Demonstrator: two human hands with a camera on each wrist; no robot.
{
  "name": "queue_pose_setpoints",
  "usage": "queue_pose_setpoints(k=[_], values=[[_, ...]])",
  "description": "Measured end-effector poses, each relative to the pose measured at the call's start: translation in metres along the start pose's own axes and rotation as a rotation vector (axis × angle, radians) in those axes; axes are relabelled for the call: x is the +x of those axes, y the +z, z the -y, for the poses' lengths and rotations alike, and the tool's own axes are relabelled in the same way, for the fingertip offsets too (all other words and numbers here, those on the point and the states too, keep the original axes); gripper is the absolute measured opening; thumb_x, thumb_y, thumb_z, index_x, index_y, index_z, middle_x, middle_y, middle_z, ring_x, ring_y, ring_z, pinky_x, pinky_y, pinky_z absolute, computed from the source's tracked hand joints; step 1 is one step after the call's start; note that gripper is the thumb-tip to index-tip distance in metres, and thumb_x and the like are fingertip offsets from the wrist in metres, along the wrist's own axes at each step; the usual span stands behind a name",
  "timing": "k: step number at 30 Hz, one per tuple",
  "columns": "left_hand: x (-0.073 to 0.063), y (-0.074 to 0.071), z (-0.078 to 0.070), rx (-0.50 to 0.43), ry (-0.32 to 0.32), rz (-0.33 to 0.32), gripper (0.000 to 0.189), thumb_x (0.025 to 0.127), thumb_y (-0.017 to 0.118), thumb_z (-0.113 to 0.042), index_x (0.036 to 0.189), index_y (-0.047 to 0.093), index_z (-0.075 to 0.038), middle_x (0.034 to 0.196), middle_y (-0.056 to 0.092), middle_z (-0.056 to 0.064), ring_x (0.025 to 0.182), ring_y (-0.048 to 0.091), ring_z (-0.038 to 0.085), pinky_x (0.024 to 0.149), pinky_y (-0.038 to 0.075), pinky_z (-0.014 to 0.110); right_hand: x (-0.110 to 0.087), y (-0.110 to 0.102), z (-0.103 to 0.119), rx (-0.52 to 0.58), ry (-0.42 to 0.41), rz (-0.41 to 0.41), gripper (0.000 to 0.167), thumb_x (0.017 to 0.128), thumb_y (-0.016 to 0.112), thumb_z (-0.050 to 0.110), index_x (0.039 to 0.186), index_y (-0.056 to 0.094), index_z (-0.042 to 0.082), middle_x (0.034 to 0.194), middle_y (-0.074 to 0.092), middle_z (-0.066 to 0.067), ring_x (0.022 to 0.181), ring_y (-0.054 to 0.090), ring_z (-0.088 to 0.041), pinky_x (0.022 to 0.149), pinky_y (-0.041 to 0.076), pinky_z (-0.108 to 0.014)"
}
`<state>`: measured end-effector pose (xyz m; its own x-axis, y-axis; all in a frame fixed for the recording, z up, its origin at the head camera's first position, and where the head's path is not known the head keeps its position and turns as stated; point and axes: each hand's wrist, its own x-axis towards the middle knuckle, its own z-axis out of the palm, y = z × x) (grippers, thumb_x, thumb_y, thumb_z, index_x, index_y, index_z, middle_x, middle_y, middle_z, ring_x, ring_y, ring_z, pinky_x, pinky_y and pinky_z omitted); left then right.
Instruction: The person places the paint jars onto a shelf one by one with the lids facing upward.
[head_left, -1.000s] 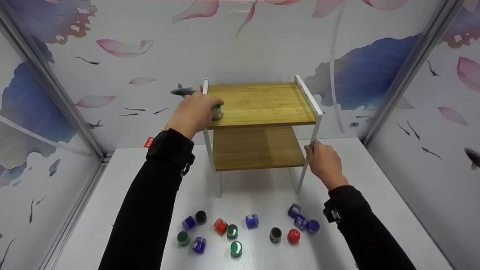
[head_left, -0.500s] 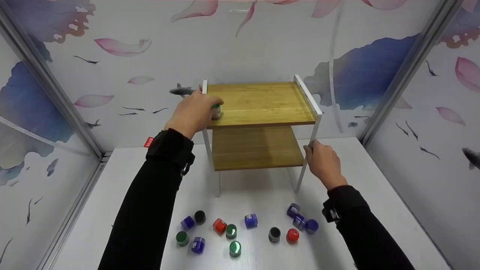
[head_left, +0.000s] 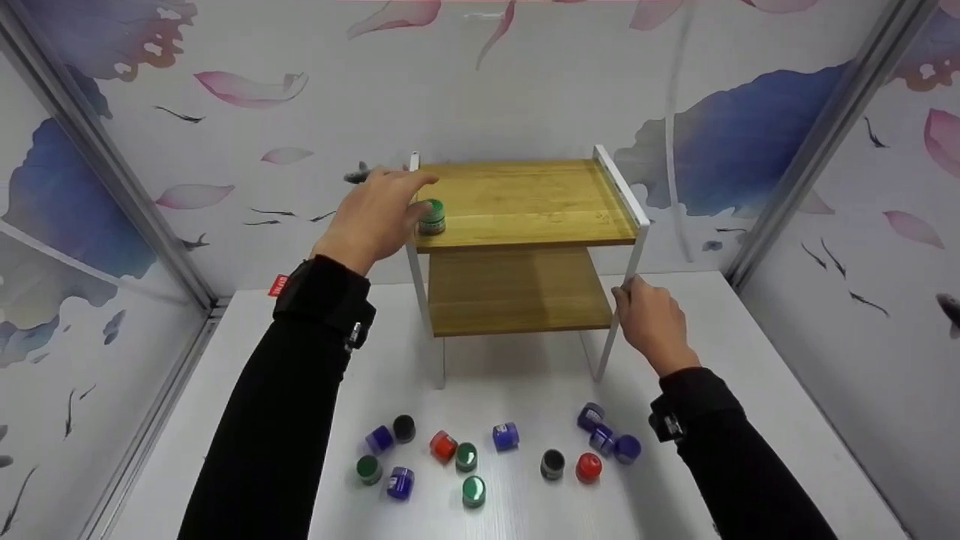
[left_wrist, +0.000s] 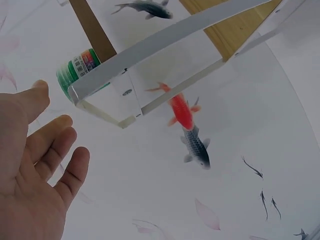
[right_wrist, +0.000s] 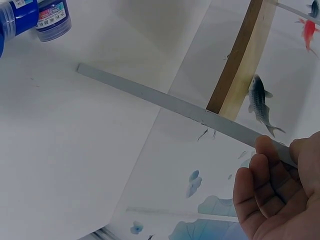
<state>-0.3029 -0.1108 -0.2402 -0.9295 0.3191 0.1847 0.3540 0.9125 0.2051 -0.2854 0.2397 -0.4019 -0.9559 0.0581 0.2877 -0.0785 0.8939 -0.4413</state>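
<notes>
A two-tier wooden shelf (head_left: 525,196) with a white metal frame stands on the white table. On the front left corner of its top board sits an upright green-lidded paint jar (head_left: 433,217). Just left of that jar is my left hand (head_left: 379,214), thumb and fingers spread apart. In the left wrist view, a gap separates the left hand (left_wrist: 40,150) from the jar (left_wrist: 77,71). My right hand (head_left: 654,324) grips the white front right leg (head_left: 609,341). Seen from the right wrist, the fingers of the right hand (right_wrist: 280,195) curl around that leg (right_wrist: 175,105).
Several paint jars lie or stand on the table in front of the shelf: blue ones (head_left: 505,436), green ones (head_left: 474,491), red ones (head_left: 589,467) and black ones (head_left: 553,464). Printed walls (head_left: 517,90) enclose the table at the back and both sides.
My left hand has let go of the green-lidded paint jar and drawn back slightly to the left, fingers opening. The jar stays on the top board. My right hand keeps its grip on the leg.
</notes>
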Motion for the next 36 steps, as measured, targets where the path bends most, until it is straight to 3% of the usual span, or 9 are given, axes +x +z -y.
queue_pose_setpoints(k=[10, 17, 24, 36], values=[[-0.025, 0.002, 0.040, -0.066, -0.087, -0.048, 0.043, 0.103, 0.048, -0.024, 0.145, 0.043, -0.013, 0.144, 0.051, 0.013, 0.134, 0.044, 0.036, 0.109, 0.039, 0.052, 0.001, 0.000, -0.001, -0.007, 0.000, 0.008, 0.029, 0.102, 0.049, 0.024, 0.095, 0.060, -0.002, 0.080, 0.066, -0.021, 0.071, 0.066, -0.037, 0.060, 0.049, -0.048], [-0.051, 0.018, 0.068, -0.081, -0.150, 0.059, 0.041, 0.104, 0.047, -0.021, 0.141, 0.048, -0.004, 0.139, 0.055, 0.018, 0.130, 0.047, 0.038, 0.106, 0.040, 0.052, 0.002, 0.000, -0.002, -0.010, -0.014, 0.006, 0.030, 0.103, 0.048, 0.024, 0.094, 0.059, -0.002, 0.078, 0.065, -0.021, 0.069, 0.065, -0.036, 0.058, 0.048, -0.046], [-0.069, 0.050, 0.082, -0.100, -0.172, 0.149, 0.037, 0.103, 0.048, -0.020, 0.135, 0.055, -0.003, 0.136, 0.057, 0.019, 0.129, 0.050, 0.038, 0.108, 0.039, 0.053, 0.002, 0.001, 0.000, -0.004, -0.014, 0.003, 0.029, 0.102, 0.048, 0.024, 0.095, 0.060, -0.002, 0.078, 0.065, -0.020, 0.069, 0.064, -0.035, 0.059, 0.049, -0.046], [-0.086, 0.108, 0.080, -0.076, -0.128, 0.225, 0.031, 0.100, 0.055, -0.018, 0.127, 0.062, -0.004, 0.124, 0.066, 0.016, 0.118, 0.060, 0.035, 0.102, 0.045, 0.050, 0.000, 0.002, 0.000, 0.001, -0.025, -0.011, 0.028, 0.102, 0.049, 0.022, 0.094, 0.059, -0.003, 0.080, 0.066, -0.023, 0.073, 0.067, -0.040, 0.062, 0.050, -0.051]])
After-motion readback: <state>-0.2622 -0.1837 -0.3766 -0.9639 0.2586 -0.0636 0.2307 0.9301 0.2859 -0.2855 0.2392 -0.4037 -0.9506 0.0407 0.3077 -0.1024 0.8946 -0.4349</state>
